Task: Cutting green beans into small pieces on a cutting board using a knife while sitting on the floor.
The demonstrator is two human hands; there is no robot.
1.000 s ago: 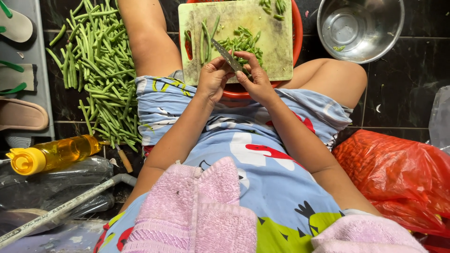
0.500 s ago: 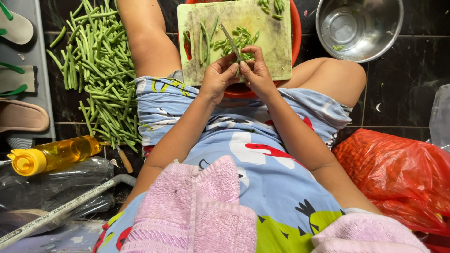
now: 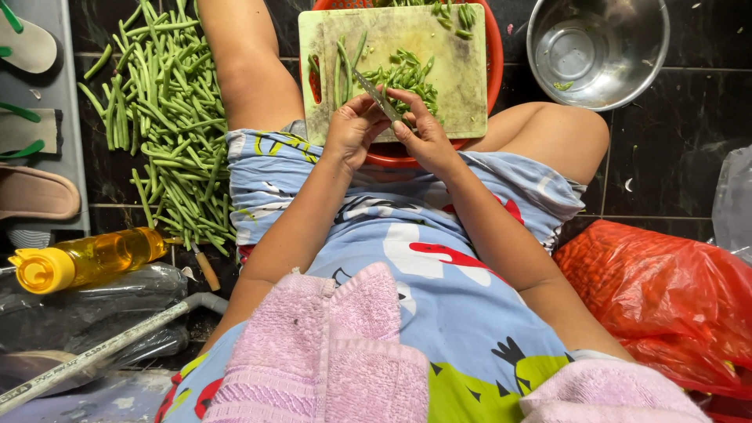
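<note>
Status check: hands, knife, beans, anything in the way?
Left hand grips knife. Right hand pinches green bean at the blade. Cut pieces on cutting board. Nothing in the way.

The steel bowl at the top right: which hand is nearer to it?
Right. The right hand is on the cutting board's bowl side; the left hand is beyond it, farther from the steel bowl.

A pale green rectangular plastic cutting board (image 3: 407,70) is lying over a round red basin (image 3: 493,47), showing bright green chopped beans (image 3: 403,74). A light blue cartoon-print garment (image 3: 439,266) is showing red and perhaps yellow-green patches.
</note>
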